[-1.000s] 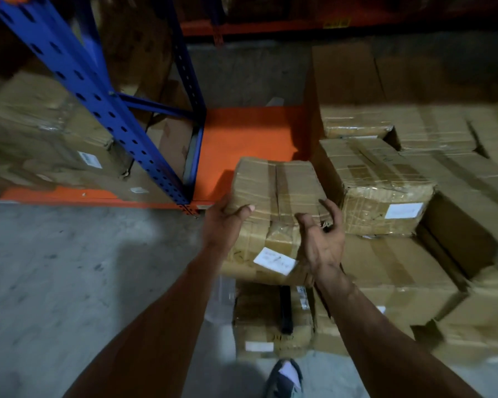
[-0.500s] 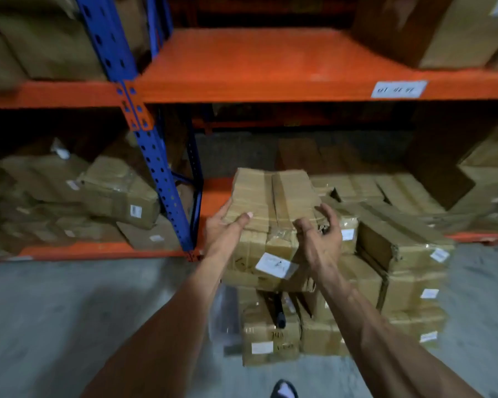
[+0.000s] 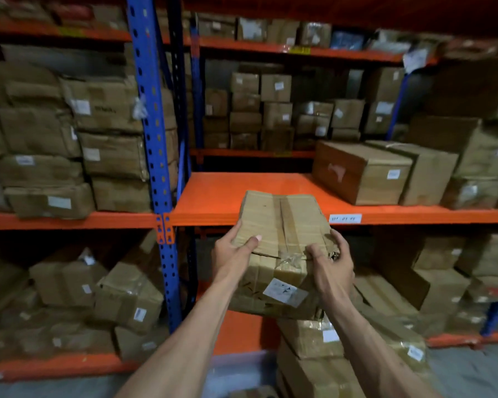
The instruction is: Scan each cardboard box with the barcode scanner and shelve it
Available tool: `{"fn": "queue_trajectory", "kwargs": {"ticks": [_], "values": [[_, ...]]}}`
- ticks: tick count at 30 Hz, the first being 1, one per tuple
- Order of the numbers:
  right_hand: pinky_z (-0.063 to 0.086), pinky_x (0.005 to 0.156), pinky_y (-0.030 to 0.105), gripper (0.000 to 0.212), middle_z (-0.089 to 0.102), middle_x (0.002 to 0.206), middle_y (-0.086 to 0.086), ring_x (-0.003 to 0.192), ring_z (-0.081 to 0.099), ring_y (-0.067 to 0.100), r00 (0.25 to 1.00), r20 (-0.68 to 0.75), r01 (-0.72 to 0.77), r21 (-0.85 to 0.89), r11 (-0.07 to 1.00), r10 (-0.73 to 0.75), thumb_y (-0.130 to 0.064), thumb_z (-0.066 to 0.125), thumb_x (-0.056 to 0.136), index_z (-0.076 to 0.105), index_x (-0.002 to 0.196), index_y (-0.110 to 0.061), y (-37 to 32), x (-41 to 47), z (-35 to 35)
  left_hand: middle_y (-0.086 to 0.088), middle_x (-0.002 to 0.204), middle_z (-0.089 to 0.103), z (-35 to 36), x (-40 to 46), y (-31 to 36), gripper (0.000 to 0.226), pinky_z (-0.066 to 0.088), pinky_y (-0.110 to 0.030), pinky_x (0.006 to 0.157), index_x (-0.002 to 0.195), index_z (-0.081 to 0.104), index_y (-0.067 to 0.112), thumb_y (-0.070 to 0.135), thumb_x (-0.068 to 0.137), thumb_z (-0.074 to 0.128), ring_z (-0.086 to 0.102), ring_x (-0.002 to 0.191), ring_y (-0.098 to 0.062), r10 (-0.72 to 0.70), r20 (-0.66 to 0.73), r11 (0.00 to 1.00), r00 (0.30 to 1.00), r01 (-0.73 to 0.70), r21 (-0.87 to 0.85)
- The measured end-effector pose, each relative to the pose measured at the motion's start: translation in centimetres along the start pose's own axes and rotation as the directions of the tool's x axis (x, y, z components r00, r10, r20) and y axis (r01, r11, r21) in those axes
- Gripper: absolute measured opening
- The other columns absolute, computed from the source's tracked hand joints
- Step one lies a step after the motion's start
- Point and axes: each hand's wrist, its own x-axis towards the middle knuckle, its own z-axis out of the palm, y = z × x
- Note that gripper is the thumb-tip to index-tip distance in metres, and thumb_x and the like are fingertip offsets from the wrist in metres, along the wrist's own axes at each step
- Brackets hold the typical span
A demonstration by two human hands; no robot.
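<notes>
I hold a taped cardboard box (image 3: 282, 228) with a white label on its near face, raised in front of the middle orange shelf (image 3: 227, 196). My left hand (image 3: 233, 254) grips its left side with the thumb on top. My right hand (image 3: 332, 264) grips its right near corner. The box's far end overlaps the shelf's front edge; I cannot tell if it touches. No barcode scanner is in view.
A blue upright (image 3: 153, 156) stands left of the bare shelf stretch. Brown boxes (image 3: 360, 172) sit on the same shelf to the right. A stack of boxes (image 3: 322, 354) stands on the floor below my arms. Neighbouring bays hold several boxes.
Both hands have lifted the box from above the floor stack up to the level of the middle shelf. My view has tilted up from the floor to the racks.
</notes>
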Motion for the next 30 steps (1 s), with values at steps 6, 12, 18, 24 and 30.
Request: {"fn": "queue_trajectory", "kwargs": {"ticks": [6,12,18,24,30], "values": [[0.058,0.088,0.043,0.052,0.063,0.099,-0.025,0.096,0.067,0.017,0.996,0.072,0.037,0.086,0.996,-0.043,-0.036,0.078,0.080,0.057,0.123,-0.056,-4.0,3.9,5.1,0.031,0.108,0.064,-1.5,6.0,4.0,0.068,0.036,0.005,0.073,0.134,0.059,0.032,0.032,0.072,0.086,0.053,0.084,0.026,0.073,-0.058,0.997,0.996,-0.074,-0.011],[0.053,0.099,0.049,0.057,0.066,0.124,-0.008,0.108,0.064,0.023,0.982,0.163,0.083,0.092,0.992,-0.097,-0.033,0.078,0.082,0.058,0.133,-0.047,-3.3,10.8,13.8,0.006,0.128,0.066,-2.8,15.2,2.5,0.069,0.041,-0.007,0.079,0.135,0.056,0.036,0.035,0.073,0.085,0.059,0.091,0.016,0.052,-0.122,0.999,0.991,-0.051,0.014],[0.042,0.052,0.005,0.055,0.064,0.105,-0.024,0.063,0.062,-0.014,0.966,0.232,0.096,0.105,0.990,-0.119,-0.024,0.078,0.085,0.057,0.132,-0.044,0.6,17.6,23.2,0.007,0.131,0.064,-4.2,23.9,-1.7,0.067,0.043,-0.013,0.088,0.135,0.058,0.034,0.033,0.074,0.085,0.058,0.098,0.010,-0.007,-0.203,1.000,0.979,0.012,0.024],[0.056,0.086,0.026,0.059,0.061,0.125,-0.025,0.097,0.066,0.000,0.946,0.290,0.125,0.088,0.988,-0.145,-0.038,0.075,0.091,0.045,0.141,-0.049,2.6,20.9,30.7,0.014,0.132,0.061,-6.2,30.3,-3.6,0.071,0.046,-0.014,0.089,0.137,0.055,0.038,0.043,0.073,0.084,0.059,0.112,0.005,0.010,-0.232,0.996,0.973,0.012,0.093],[0.001,0.128,0.053,0.080,0.003,0.173,0.017,0.160,0.003,0.034,0.860,0.399,0.435,-0.254,0.864,-0.317,-0.056,0.049,0.101,0.014,0.165,-0.023,2.7,24.3,35.3,-0.015,0.163,0.018,-8.2,34.7,-5.0,0.066,0.007,-0.048,0.124,0.155,0.028,0.021,0.055,0.100,0.039,0.011,0.152,-0.029,0.435,-0.014,0.431,0.900,-0.195,0.881]]}}
